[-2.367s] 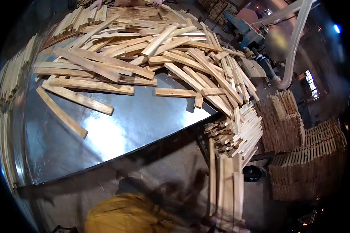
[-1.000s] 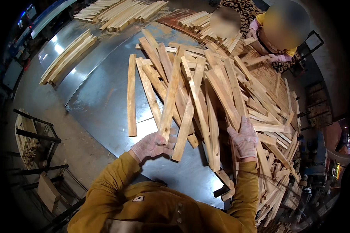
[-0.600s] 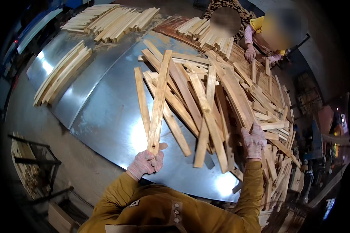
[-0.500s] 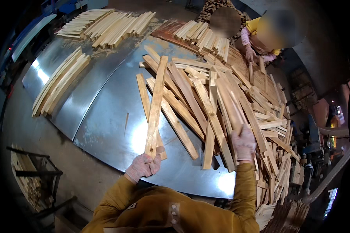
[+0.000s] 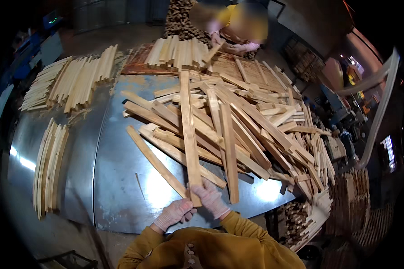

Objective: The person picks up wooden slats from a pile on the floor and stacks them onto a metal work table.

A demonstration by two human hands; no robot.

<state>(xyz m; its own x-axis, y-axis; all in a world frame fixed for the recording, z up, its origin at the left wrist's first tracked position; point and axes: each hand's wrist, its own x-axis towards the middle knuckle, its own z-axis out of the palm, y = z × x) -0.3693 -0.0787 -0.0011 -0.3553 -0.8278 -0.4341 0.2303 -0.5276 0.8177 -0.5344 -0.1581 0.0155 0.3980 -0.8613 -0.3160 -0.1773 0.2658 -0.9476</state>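
A long pale wooden strip (image 5: 188, 130) points away from me over the heap, its near end between my two hands. My right hand (image 5: 211, 198), in a pale glove, is closed round it just above that end. My left hand (image 5: 174, 212), gloved too, has its thumb and fingers closed at the strip's bottom end. Another wooden strip (image 5: 155, 159) lies slanted to the left, its near end reaching my left fingers. Just right of my right hand, a separate strip (image 5: 229, 157) rests on the heap of loose wooden strips (image 5: 256, 130).
The metal table (image 5: 116, 179) carries a small curved row of strips (image 5: 50, 168) at left and stacked strips (image 5: 83, 83) at far left. More strips (image 5: 177, 53) stand on a reddish board. Across the table, a co-worker's gloved hands (image 5: 231, 45) handle a strip.
My right hand has come left from the heap and now meets my left hand at the strip's near end. The whole view has turned, shifting the table's contents leftward.
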